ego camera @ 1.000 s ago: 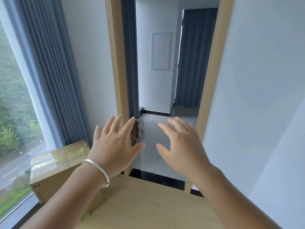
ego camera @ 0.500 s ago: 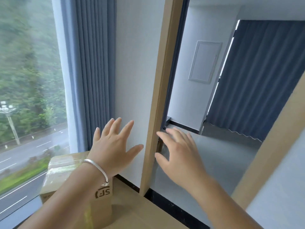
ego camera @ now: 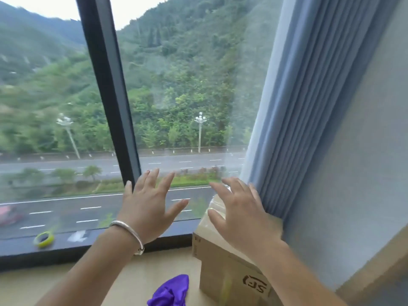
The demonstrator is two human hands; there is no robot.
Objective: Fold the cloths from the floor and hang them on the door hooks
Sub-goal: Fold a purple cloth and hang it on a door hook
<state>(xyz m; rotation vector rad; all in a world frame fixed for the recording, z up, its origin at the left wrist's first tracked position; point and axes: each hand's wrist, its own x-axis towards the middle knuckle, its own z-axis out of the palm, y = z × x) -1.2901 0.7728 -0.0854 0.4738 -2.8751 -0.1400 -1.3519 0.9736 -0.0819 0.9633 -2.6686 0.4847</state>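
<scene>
A crumpled purple cloth (ego camera: 171, 291) lies on the light wooden floor (ego camera: 110, 281) at the bottom edge of the view, partly cut off. My left hand (ego camera: 146, 206), with a silver bracelet on the wrist, is raised in front of the window with its fingers spread and holds nothing. My right hand (ego camera: 241, 214) is also raised with spread fingers and is empty, in front of the top of a cardboard box. Both hands are well above the cloth. No door or hooks are in view.
A taped cardboard box (ego camera: 225, 268) stands on the floor in the corner, right of the cloth. Blue-grey curtains (ego camera: 309, 107) hang at the right beside a pale wall (ego camera: 362, 151). A yellow-green tape roll (ego camera: 43, 239) lies on the dark window sill (ego camera: 92, 244).
The view has swung left from the doorway to the window. The purple cloth and the tape roll have come into view. Both hands stay raised, spread and empty.
</scene>
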